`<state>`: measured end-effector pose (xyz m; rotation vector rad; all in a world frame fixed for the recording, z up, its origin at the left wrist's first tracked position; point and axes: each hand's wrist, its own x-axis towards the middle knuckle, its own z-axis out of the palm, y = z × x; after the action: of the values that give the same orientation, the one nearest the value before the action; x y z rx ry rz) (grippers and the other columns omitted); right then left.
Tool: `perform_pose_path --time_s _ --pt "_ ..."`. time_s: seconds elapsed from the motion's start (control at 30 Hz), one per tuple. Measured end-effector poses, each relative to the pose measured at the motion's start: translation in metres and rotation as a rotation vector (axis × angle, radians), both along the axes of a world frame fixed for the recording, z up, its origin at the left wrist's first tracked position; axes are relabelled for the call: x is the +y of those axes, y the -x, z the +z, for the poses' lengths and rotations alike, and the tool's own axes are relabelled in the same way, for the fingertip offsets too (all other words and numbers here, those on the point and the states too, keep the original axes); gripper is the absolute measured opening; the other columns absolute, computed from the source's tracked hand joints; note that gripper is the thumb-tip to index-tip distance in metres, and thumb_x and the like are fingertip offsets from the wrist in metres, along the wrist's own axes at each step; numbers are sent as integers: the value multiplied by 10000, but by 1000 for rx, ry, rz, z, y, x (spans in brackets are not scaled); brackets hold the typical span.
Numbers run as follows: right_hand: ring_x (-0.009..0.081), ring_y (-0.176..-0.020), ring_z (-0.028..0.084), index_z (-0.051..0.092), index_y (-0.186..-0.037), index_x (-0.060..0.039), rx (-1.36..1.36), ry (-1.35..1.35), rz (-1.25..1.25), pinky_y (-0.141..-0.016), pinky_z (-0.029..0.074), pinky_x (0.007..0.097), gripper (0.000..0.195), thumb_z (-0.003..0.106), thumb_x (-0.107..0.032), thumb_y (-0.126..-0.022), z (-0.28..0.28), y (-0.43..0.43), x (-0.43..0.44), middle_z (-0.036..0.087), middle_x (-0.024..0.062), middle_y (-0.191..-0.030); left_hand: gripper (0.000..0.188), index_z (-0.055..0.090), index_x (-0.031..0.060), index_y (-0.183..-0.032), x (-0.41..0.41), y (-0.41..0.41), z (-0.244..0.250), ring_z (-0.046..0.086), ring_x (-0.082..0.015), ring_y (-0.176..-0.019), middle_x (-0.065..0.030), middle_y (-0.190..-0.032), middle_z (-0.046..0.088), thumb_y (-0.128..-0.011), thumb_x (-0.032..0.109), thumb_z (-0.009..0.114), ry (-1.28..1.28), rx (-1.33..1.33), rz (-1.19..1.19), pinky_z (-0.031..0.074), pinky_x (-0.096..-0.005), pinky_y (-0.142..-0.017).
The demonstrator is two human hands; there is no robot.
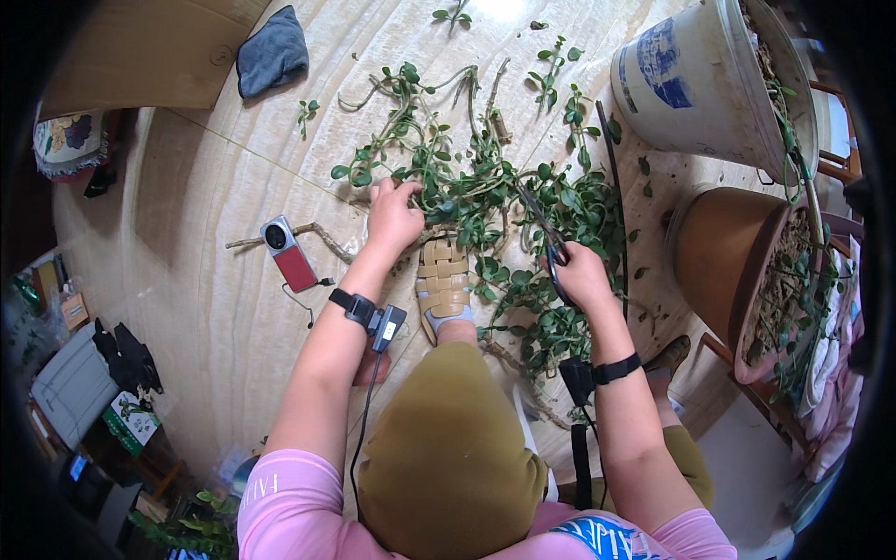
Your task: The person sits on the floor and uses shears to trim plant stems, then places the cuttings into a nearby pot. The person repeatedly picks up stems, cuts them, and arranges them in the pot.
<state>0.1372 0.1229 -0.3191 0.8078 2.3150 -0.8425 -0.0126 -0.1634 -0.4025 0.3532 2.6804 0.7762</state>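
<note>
A heap of cut leafy stems [483, 189] with small rounded green leaves lies on the floor in front of me. My left hand [395, 213] is at the heap's left edge, its fingers bent around something brownish, probably a stem, mostly hidden by the fingers. In my right hand [581, 273] is a pair of dark-handled scissors [537, 210], their blades pointing up and left into the leaves. Whether the blades touch a stem cannot be told. Bare woody stems [498, 84] stick out at the top of the heap.
Two plant pots, one white [693, 84] and one brown [721, 259], lean at the right. A red and silver phone-like device [290, 255] lies left of my left hand. A grey cloth [273, 56] and a cardboard box [140, 56] are at the upper left. My sandalled foot [444, 280] stands between my hands.
</note>
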Motion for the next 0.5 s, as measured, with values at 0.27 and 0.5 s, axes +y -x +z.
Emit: perform_pose_path --time_s 0.27,0.5 --pt "386 -833 671 699 -871 9 -219 14 68 -776 525 438 484 699 -463 -762 -19 0 -28 681 234 -832 327 606 80 -1058 30 -2 29 504 -345 -1043 -142 -1039 558 -734 93 648 -84 242 -111 446 -433 -916" --pt "404 -890 661 693 -864 2 -296 -13 61 -816 524 455 425 664 -412 -770 -12 -26 -16 685 247 -884 300 607 68 -1013 -31 0 -14 540 -376 -981 -147 -986 571 -734 -36 575 -68 188 205 467 -442 -863"
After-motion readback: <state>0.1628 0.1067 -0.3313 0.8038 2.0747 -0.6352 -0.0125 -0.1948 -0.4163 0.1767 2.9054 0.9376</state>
